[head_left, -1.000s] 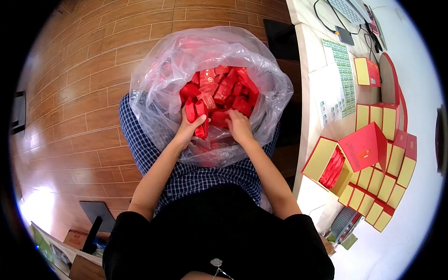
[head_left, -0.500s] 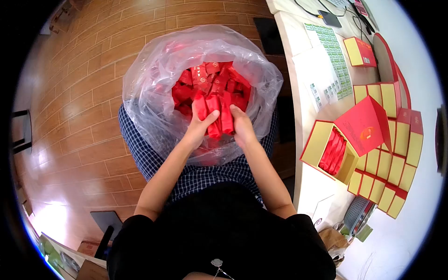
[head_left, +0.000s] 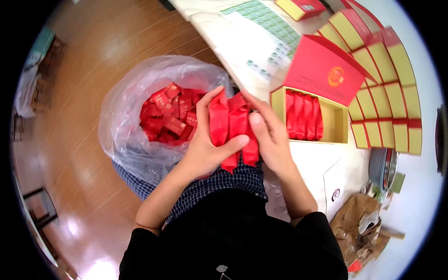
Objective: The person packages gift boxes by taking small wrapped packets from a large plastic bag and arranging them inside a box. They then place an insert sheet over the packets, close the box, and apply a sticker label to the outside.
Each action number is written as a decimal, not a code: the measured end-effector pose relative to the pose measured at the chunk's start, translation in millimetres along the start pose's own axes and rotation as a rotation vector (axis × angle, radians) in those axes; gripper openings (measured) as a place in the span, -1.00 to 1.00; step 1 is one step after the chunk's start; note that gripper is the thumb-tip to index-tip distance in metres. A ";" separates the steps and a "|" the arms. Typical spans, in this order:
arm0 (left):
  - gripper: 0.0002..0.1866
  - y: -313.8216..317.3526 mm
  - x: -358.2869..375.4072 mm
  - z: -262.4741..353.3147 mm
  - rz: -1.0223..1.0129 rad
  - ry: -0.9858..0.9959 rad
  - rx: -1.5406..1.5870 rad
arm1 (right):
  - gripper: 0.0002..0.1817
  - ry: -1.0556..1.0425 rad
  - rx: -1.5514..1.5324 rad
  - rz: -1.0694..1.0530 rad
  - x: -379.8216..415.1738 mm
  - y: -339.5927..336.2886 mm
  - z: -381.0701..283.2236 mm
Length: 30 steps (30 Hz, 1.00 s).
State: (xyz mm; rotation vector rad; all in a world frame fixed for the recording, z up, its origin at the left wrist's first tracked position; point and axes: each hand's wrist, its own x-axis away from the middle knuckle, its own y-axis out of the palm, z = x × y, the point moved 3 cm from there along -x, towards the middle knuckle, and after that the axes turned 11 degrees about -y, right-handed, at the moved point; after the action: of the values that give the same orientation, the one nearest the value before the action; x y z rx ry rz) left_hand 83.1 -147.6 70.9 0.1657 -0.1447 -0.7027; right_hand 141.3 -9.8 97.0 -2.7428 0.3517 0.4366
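Several slim red foil packets [head_left: 238, 114] stand side by side between my two hands, above my lap. My left hand [head_left: 205, 140] grips them from the left, its thumb laid across their front. From the right, my right hand [head_left: 272, 140] presses against the same packets with its thumb on them. Behind and left of my hands, a clear plastic bag [head_left: 119, 112] holds a heap of loose red packets [head_left: 170, 114]. On the table to the right, an open box [head_left: 336, 123] has a row of red packets [head_left: 303, 114] in its left part; its red lid [head_left: 322, 70] is raised.
Closed red and yellow boxes [head_left: 385, 100] are stacked against the wall. Sheets of green stickers [head_left: 266, 23] lie on the white table [head_left: 224, 51], with another box [head_left: 301, 8] beyond them. Crumpled brown paper [head_left: 350, 224] and a grey basket [head_left: 379, 168] sit at the near right.
My hands have lifted the packets out from over the bag, nearer to me and toward the right. The view has turned toward the table and the open box.
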 end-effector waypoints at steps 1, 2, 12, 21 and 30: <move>-0.01 15.0 -6.6 7.9 -0.037 0.084 -0.053 | -0.57 -0.032 0.049 0.031 2.3 -19.3 -13.7; 0.00 32.8 -11.9 18.7 -0.095 0.103 -0.087 | -0.56 -0.059 0.098 0.059 5.8 -37.9 -26.3; -0.18 206.1 -97.8 37.3 -0.351 0.353 -0.278 | -0.50 0.152 0.110 0.668 38.2 -193.4 -33.0; -0.08 244.6 -137.7 -8.7 -0.034 0.573 -0.762 | -0.50 0.264 0.039 0.612 49.7 -248.1 41.0; -0.33 222.4 -137.6 -13.2 -0.024 0.471 -0.949 | -0.54 0.354 -0.217 0.478 51.1 -240.5 70.3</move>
State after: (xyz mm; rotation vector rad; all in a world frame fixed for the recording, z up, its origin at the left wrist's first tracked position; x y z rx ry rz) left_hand 121.8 110.5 91.9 -0.5777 0.6413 -0.6752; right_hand 240.6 225.6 86.7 -2.9302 1.1239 0.0986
